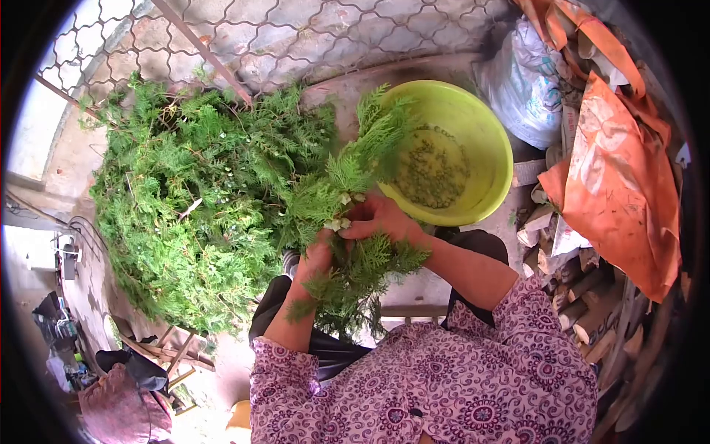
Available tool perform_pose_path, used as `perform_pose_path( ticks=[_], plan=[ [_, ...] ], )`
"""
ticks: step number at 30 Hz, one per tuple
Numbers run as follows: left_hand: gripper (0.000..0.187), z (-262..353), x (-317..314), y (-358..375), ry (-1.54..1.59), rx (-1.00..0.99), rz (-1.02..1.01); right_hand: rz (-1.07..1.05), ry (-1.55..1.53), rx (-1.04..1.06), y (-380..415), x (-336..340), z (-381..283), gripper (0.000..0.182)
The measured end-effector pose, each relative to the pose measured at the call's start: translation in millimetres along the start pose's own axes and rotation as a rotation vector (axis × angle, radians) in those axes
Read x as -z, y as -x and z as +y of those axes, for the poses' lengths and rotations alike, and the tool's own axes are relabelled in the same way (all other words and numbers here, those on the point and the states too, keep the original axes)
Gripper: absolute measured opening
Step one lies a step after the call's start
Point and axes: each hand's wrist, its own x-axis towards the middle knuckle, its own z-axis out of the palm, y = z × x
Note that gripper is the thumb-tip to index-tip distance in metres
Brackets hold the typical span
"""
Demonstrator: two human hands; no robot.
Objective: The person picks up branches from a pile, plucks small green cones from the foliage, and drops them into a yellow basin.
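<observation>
A leafy green conifer branch (351,170) lies across both hands, with its tip reaching over the rim of a yellow-green basin (492,159). My left hand (318,255) is closed around the branch's stem, partly covered by foliage. With thumb and fingers pinched, my right hand (381,220) is at a pale green seed cone (339,223) on the branch. Small greenish cones (433,166) lie scattered over the basin's bottom. More foliage (370,277) hangs below the hands over my lap. To the left is a large heap of cut conifer branches (200,200).
A metal lattice (296,37) runs along the far side. On the right are a white sack (521,81), an orange bag (610,185) and stacked firewood (592,303). A pink cloth (126,403) and wooden pieces (166,351) are at lower left.
</observation>
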Motion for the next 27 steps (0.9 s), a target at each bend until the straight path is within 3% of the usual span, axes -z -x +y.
perform_pose_path(
  ticks=[2, 6, 8, 12, 15, 17, 18, 21, 23, 27],
  plan=[
    [0.028, 9, -24, 12, 0.109, -0.183, 0.012, 0.154, 0.148, 0.229, -3, 2, 11, 0.039],
    [0.031, 18, -26, 19, -0.104, -0.191, 0.142, 0.142, 0.332, 0.229, -6, 10, 5, 0.040],
    [0.031, 16, -17, 11, -0.024, -0.072, 0.120, 0.130, 0.452, 0.031, -12, 17, 7, 0.038],
    [0.029, 18, -25, 10, 0.014, -0.074, 0.065, 0.098, 0.261, 0.168, -15, 20, 13, 0.037],
    [0.032, 5, -11, 7, 0.132, -0.051, -0.010, 0.027, 0.281, 0.102, -13, 25, 10, 0.033],
    [0.033, 15, -12, 13, 0.014, -0.047, -0.007, 0.104, 0.477, -0.161, -27, 42, 25, 0.031],
    [0.034, 20, -13, 16, -0.045, -0.044, -0.005, 0.105, 0.477, -0.161, -20, 37, 18, 0.031],
    [0.035, 22, -10, 16, -0.161, -0.044, -0.003, 0.038, 0.346, -0.014, -3, 27, 4, 0.029],
    [0.034, 13, 2, 3, 0.053, -0.042, -0.003, -0.089, 0.259, 0.029, -10, 40, 17, 0.031],
    [0.031, 17, -9, 9, 0.036, -0.093, -0.006, 0.024, 0.083, 0.163, 3, 29, 1, 0.034]
  ],
)
